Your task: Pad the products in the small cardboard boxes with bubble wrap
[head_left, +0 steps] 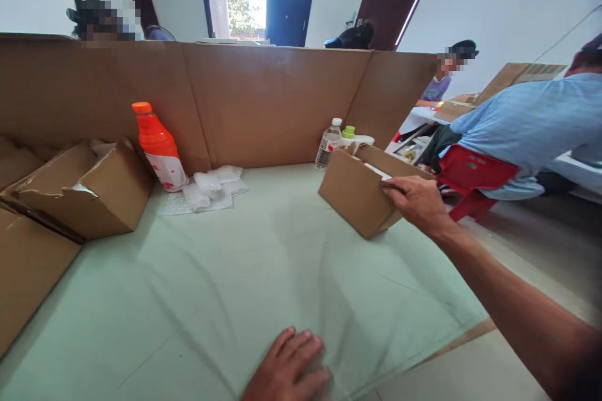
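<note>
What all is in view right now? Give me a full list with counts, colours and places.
cardboard box: 1, brown, open top, right of centre on the sheet
green sheet: 1, pale green, covers the table
orange bottle: 1, orange with white label, back left, leaning
bubble wrap pieces: a small pile, clear white, beside the orange bottle
water bottle: 1, clear, white cap, behind the box
green-capped bottle: 1, mostly hidden behind the box
crushed box: 1, brown, far left
cardboard screen: brown, along the back
people: several, beyond the screen and at right
right hand: grip on the box's near rim
left hand: flat on the sheet, bottom edge
</note>
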Motion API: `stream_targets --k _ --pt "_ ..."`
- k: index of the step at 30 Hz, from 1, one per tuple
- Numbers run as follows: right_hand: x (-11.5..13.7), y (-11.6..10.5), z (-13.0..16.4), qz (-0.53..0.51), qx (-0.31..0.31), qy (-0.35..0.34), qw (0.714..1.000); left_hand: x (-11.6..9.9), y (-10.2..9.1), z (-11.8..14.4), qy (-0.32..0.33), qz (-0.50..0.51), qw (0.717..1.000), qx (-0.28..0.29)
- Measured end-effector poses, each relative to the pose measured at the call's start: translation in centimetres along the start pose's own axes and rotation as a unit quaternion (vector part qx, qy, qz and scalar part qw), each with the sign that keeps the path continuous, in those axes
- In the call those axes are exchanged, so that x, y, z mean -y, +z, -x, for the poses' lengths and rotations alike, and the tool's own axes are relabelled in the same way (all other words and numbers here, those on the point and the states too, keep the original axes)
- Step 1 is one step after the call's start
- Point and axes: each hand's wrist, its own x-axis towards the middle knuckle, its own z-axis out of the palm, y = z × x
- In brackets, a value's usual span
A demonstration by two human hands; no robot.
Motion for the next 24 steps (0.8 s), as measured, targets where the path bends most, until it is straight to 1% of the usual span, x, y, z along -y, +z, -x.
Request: stream_targets --k 1,3,5,6,8,10,11,12,13,15,17,19,21,24 --pt "1.3 -0.9 1.7 -0.013 0.003 -0.024 1.0 0.1 -0.7 0.2 -0.032 0.03 0.999 -0.001" --pt "4.1 -3.0 4.9 -0.063 0.016 -0.077 0.995 0.5 -2.4 0.5 -0.143 0.082 0.986 -0.032" --pt "6.6 -5.1 7.8 -0.124 0.046 -0.117 0.984 0.9 -4.4 0.4 -0.273 0.101 0.955 -0.065" --pt "7.6 -6.1 9.1 -0.155 0.057 -0.126 0.978 1.1 -5.5 0.4 -0.324 0.102 0.938 -0.074" --pt "8.6 -7.6 11.4 -0.227 0.051 -0.109 0.966 1.7 -7.5 0.4 -0.387 0.103 0.913 -0.08" --pt "8.6 -8.1 13.4 -0.302 0.02 -0.046 0.952 2.1 -8.9 0.8 -0.408 0.099 0.904 -0.08" --pt "8.4 -7.9 14.3 -0.331 0.012 -0.005 0.943 2.2 -9.3 1.2 -0.41 0.098 0.904 -0.073" --pt "8.0 -7.4 15.2 -0.354 0.021 0.033 0.935 2.2 -9.6 1.7 -0.409 0.096 0.905 -0.064" --pt "7.6 -6.6 16.0 -0.37 0.044 0.066 0.926 2.0 -9.6 2.2 -0.409 0.097 0.906 -0.054" --pt "7.0 -4.5 17.2 -0.39 0.114 0.108 0.907 1.6 -9.4 3.1 -0.413 0.107 0.904 -0.039" --pt "6.8 -1.9 17.8 -0.407 0.174 0.117 0.889 0.9 -8.7 3.4 -0.409 0.122 0.904 -0.035" --pt "7.2 0.5 17.9 -0.419 0.207 0.105 0.878 0.3 -8.0 3.0 -0.406 0.128 0.904 -0.043" --pt "8.0 2.4 17.8 -0.431 0.23 0.095 0.867 0.1 -7.4 2.0 -0.407 0.133 0.901 -0.061" --pt "9.4 4.0 17.7 -0.441 0.238 0.109 0.858 0.6 -6.8 0.2 -0.417 0.158 0.889 -0.101"
